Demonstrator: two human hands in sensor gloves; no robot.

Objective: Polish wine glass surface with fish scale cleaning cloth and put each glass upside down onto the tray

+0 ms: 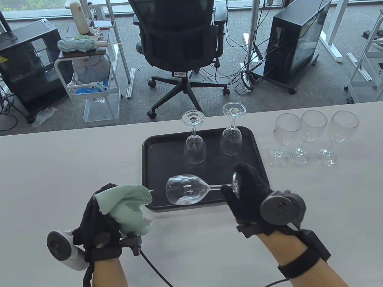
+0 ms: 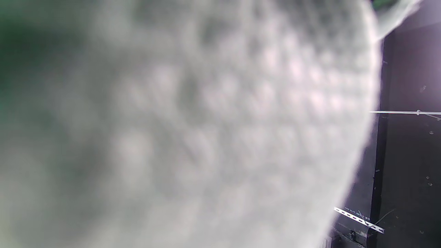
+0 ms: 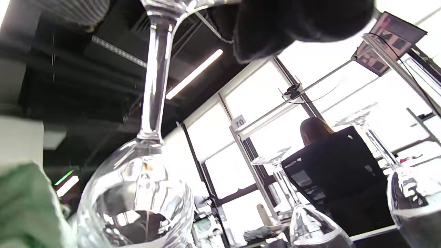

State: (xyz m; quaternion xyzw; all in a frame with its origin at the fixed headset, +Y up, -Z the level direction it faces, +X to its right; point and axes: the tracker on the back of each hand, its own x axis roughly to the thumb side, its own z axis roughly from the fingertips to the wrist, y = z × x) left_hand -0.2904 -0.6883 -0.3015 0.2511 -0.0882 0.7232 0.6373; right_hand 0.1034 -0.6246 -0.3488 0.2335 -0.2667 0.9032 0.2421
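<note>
Two gloved hands work above the near edge of the black tray (image 1: 147, 172). The right hand (image 1: 247, 198) pinches the stem and foot of a wine glass (image 1: 186, 189), held on its side over the tray's front rim, bowl pointing left. The left hand (image 1: 101, 215), fingers curled, grips the green cloth (image 1: 127, 207) just beside the bowl's mouth, apparently not touching it. Two glasses (image 1: 195, 146) stand upside down on the tray.

Black office chair (image 1: 179, 33) top centre, behind the table (image 1: 49, 166). PC tower (image 1: 297, 41) on the floor upper right, another open-sided PC case (image 1: 22, 68) upper left. White rolling cart (image 1: 92, 81) left of the chair, with a folded umbrella (image 1: 76, 45) on top. Cables (image 1: 245, 67) on the carpet.
</note>
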